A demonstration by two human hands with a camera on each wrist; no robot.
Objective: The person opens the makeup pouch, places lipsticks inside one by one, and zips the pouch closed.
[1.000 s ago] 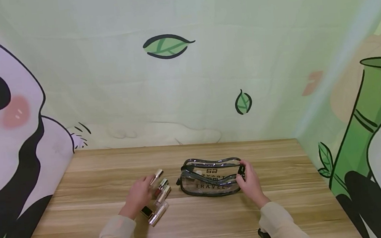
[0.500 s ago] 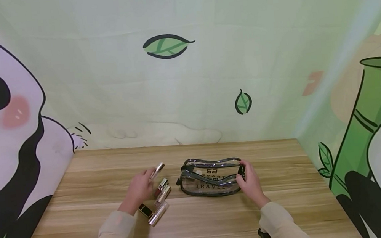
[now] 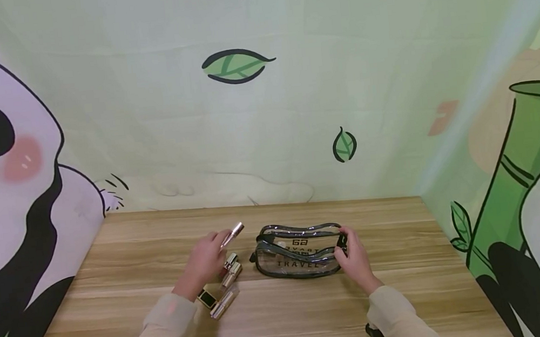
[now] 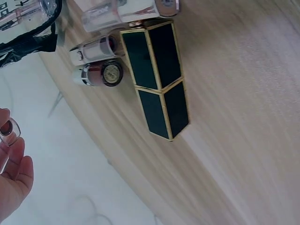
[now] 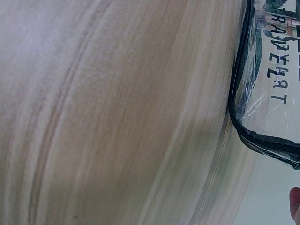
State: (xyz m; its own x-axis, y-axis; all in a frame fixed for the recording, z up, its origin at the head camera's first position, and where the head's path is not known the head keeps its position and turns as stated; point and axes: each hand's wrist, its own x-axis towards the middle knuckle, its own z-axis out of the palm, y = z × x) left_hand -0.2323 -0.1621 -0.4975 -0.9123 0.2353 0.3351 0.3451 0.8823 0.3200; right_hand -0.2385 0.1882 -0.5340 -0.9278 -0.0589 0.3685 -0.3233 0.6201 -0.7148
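Pinched in my left hand [image 3: 205, 262] is a lip gloss tube [image 3: 233, 235] with a shiny pinkish-gold cap, raised at a slant left of the clear pouch [image 3: 299, 270]. Its clear rounded end [image 4: 10, 132] shows between the fingers in the left wrist view. The pouch has black trim and TRAVEL lettering, and its top gapes. My right hand [image 3: 355, 260] grips the pouch's right end. Below the left hand lie a black-and-gold lipstick [image 4: 157, 84], a red lip gloss [image 4: 98, 74] and two more clear, metallic-capped tubes [image 3: 231, 276] [image 3: 224, 302].
The wooden table [image 3: 304, 317] backs onto a pale green cloth [image 3: 148, 120] printed with pandas, leaves and bamboo. A small black object [image 3: 374, 333] shows beside the right sleeve. Through the pouch's plastic a pinkish tube shape [image 5: 281, 21] shows in the right wrist view.
My left hand has lifted the lip gloss tube from beside the others and carried it right and away from me, closer to the pouch. The right hand and pouch have stayed put.
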